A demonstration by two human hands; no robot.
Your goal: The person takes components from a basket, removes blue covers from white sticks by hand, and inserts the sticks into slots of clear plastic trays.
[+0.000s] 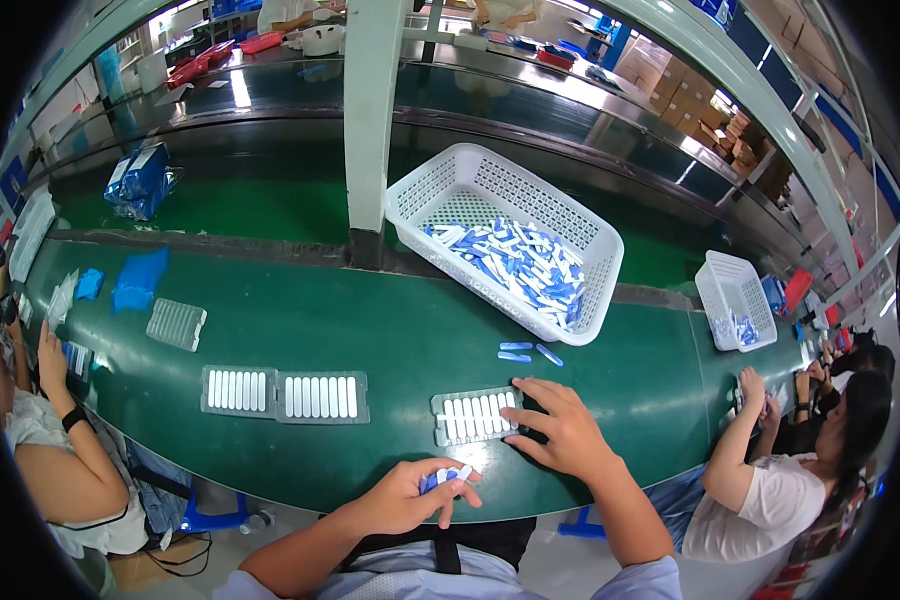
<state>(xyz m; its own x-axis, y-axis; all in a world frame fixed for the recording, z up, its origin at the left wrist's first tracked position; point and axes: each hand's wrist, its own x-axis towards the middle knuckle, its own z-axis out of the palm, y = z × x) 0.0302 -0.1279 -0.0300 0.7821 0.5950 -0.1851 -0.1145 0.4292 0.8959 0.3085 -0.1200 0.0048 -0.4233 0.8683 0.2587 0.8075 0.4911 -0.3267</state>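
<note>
Closest to me, the left hand [405,497] hangs just off the near edge of the worktop [370,320], its grip closed on a small bunch of sticks [444,477], short blue-and-white plastic pieces whose ends poke out past the thumb and fingers. They look light, stiff and smooth, the sort of thing that could slide out of a loose bundle, so I would pinch each by its long sides near the middle rather than by a tip. The right hand [562,428] lies flat and spread on the green surface, grip open and holding nothing, fingertips pressing the right end of a clear tray [475,415]. That tray is a thin moulded blister with a row of upright slots, most showing white pieces seated side by side; it seems flimsy and apt to skate or flex, which is probably why a hand steadies it at the edge. Three loose sticks [526,352] lie just beyond the tray. Behind them a white basket [425,190] sits tilted against the belt edge, with a heap of the same pieces inside. Two filled trays [285,395] rest to the left, an empty one [176,324] farther on. Other people sit at either side, hands at their own work.
</note>
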